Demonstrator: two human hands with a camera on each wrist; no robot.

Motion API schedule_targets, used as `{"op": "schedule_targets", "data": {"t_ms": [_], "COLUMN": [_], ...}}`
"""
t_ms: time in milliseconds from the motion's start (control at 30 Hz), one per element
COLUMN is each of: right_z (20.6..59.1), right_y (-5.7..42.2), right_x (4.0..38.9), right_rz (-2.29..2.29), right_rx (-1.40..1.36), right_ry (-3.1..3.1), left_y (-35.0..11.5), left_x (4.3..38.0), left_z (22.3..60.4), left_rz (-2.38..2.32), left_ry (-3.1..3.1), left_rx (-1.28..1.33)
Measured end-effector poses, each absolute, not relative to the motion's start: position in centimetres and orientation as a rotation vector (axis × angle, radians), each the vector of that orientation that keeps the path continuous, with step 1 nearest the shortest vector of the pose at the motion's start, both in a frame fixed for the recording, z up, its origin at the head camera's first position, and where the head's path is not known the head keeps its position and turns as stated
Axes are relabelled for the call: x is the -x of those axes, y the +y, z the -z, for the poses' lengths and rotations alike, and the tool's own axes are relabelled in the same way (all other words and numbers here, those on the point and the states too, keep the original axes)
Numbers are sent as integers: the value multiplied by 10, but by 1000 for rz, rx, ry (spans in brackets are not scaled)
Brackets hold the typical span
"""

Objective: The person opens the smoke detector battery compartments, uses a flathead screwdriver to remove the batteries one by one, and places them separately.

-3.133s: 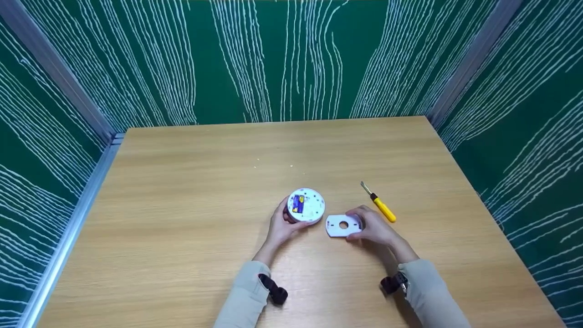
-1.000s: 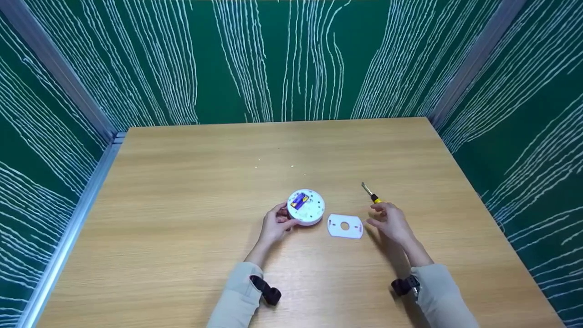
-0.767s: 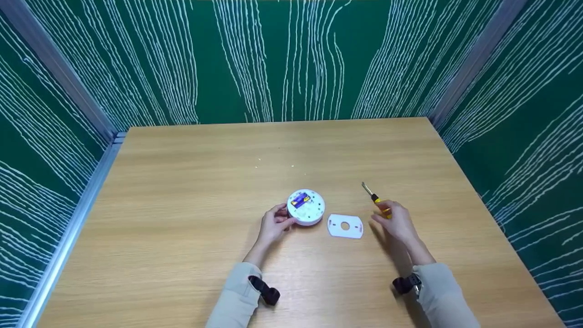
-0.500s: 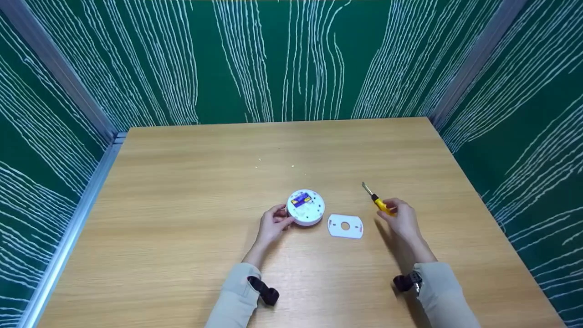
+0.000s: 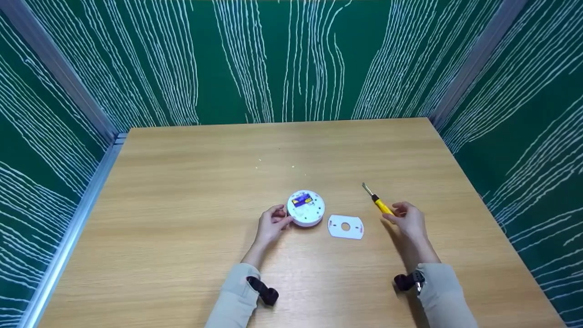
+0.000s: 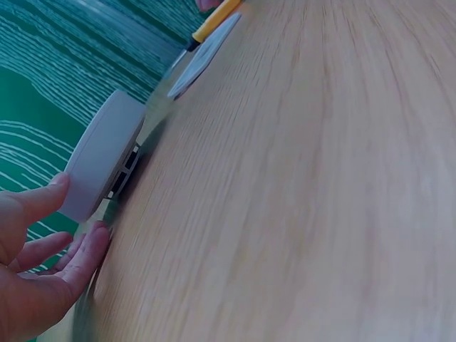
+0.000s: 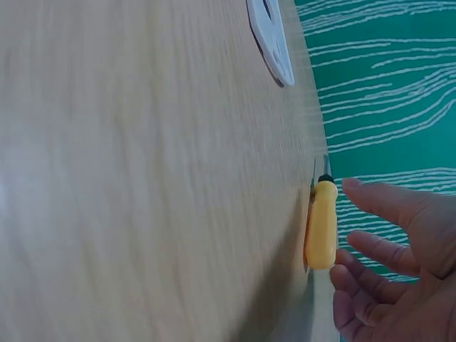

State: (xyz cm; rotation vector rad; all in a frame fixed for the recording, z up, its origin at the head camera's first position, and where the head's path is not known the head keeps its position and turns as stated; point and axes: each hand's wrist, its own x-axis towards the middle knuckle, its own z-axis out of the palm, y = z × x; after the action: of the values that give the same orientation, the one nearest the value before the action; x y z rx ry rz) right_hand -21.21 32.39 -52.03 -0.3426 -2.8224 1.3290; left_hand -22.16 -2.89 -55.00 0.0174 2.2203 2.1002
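Observation:
A white round smoke alarm [image 5: 306, 208] lies back up on the table, a blue and yellow battery [image 5: 302, 200] in its back. My left hand [image 5: 270, 224] is at its left edge; in the left wrist view the thumb meets the casing [image 6: 103, 157] and the fingers are loosely spread below it. My right hand [image 5: 410, 222] hovers by the handle end of a yellow screwdriver [image 5: 381, 204]. In the right wrist view its relaxed fingers stand apart from the yellow handle [image 7: 323, 228]. Between the two lies the white mounting plate [image 5: 345, 227] with a round central hole.
Several tiny pale crumbs [image 5: 293, 166] are scattered on the wooden table [image 5: 191, 191] beyond the alarm. Green panels [image 5: 223, 82] with white wavy lines enclose the back and sides. Black wrist cameras [image 5: 268, 295] are strapped over both sleeves.
My right hand has left the mounting plate, gone to the screwdriver, then drawn back right along its handle. The alarm has turned clockwise, and my left hand has eased slightly left from it.

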Motion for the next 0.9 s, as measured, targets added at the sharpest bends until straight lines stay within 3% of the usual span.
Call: {"op": "schedule_targets", "data": {"t_ms": [733, 900], "right_z": [527, 527], "right_y": [327, 327], "right_x": [208, 207], "right_rz": [-1446, -1369], "right_rx": [541, 460], "right_ry": [-2844, -2827], "left_y": [-34, -34], "left_x": [224, 224], "left_z": [546, 542], "left_rz": [-2074, -2106], "left_ry": [2264, 2212], "left_rx": [6, 32]}}
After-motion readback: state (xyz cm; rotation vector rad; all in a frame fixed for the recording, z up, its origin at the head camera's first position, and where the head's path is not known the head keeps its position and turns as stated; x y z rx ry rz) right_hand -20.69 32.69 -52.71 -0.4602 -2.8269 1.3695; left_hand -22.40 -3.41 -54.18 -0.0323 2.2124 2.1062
